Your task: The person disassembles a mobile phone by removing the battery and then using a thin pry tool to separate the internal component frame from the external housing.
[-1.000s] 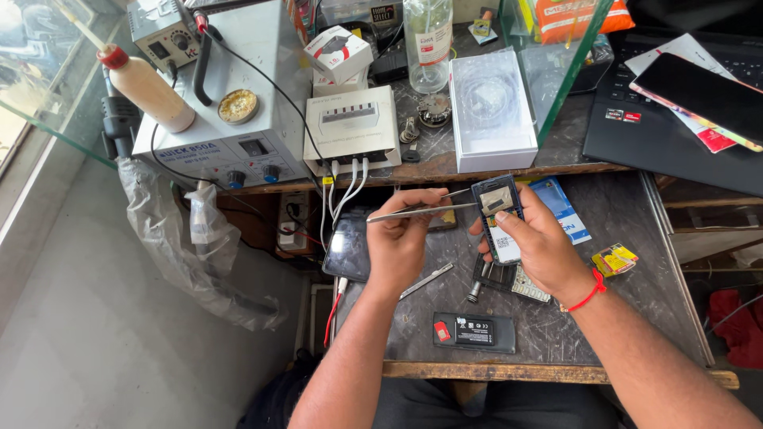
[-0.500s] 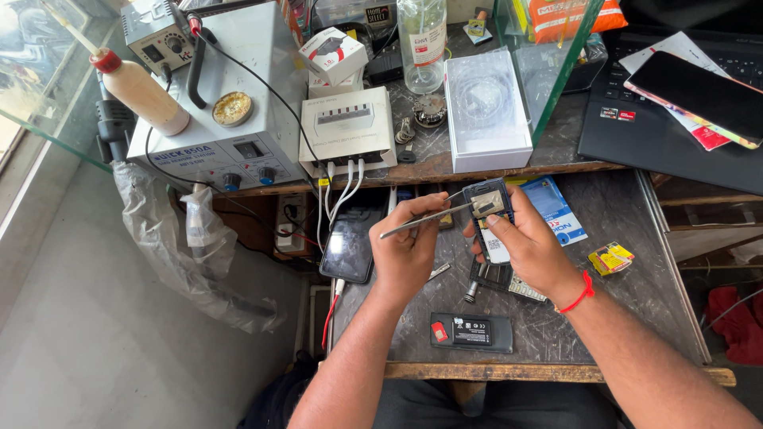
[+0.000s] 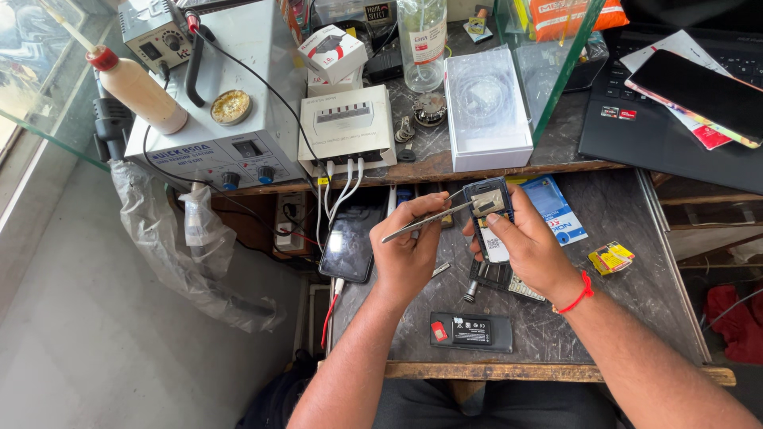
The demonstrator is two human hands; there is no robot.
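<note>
My right hand [image 3: 528,250] grips a small opened phone body [image 3: 489,218] upright over the dark worktop, thumb near its metal shield at the top. My left hand [image 3: 409,246] holds metal tweezers [image 3: 421,222] whose tips touch the top of that phone. Under the hands lie a screwdriver [image 3: 470,291] and a keypad piece [image 3: 524,287]. A black battery with a red mark [image 3: 470,331] rests near the front edge.
A smartphone [image 3: 350,242] on a cable lies left of my hands. A blue box [image 3: 556,208] and a small yellow pack [image 3: 610,257] lie to the right. The raised shelf carries a grey rework station [image 3: 230,103], a white multi-port charger [image 3: 346,129], a clear box [image 3: 486,107], a laptop [image 3: 675,119].
Both hands with the phone and tweezers have shifted slightly up and toward each other; the tweezer tips now sit on the phone's top part.
</note>
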